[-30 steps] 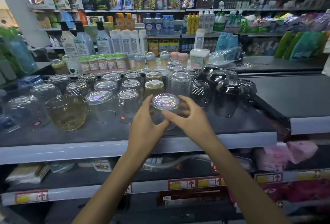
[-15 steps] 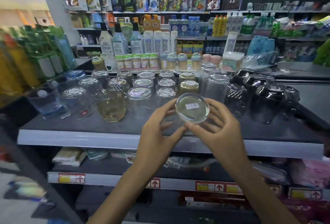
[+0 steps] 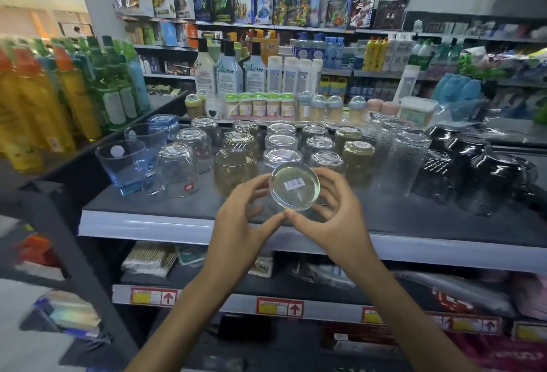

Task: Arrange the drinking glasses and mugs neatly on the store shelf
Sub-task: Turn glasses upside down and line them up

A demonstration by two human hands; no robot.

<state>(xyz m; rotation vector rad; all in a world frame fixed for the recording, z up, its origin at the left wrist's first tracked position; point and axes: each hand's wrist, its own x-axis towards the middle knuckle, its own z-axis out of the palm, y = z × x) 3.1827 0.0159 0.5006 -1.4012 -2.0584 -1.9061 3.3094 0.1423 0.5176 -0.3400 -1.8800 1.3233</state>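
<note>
I hold a clear drinking glass (image 3: 294, 186) in both hands over the front of the dark shelf (image 3: 189, 225), tilted so its round base with a barcode sticker faces me. My left hand (image 3: 239, 223) grips its left side and my right hand (image 3: 331, 217) its right side. Behind it stand rows of upside-down clear glasses (image 3: 281, 155), amber glasses (image 3: 358, 161) and an amber mug (image 3: 235, 171). Blue tumblers (image 3: 125, 164) stand upright at the left. Black mugs (image 3: 485, 176) cluster at the right.
Small jars (image 3: 260, 105) and lotion bottles (image 3: 229, 72) line the shelf's back. Orange and green bottles (image 3: 68, 90) fill the shelf at far left. A lower shelf (image 3: 278, 309) with price tags and packaged goods sits beneath my arms.
Both hands lifted the glass off the shelf and tilted its base toward me. My view swung left, bringing the blue tumblers and coloured bottles into sight.
</note>
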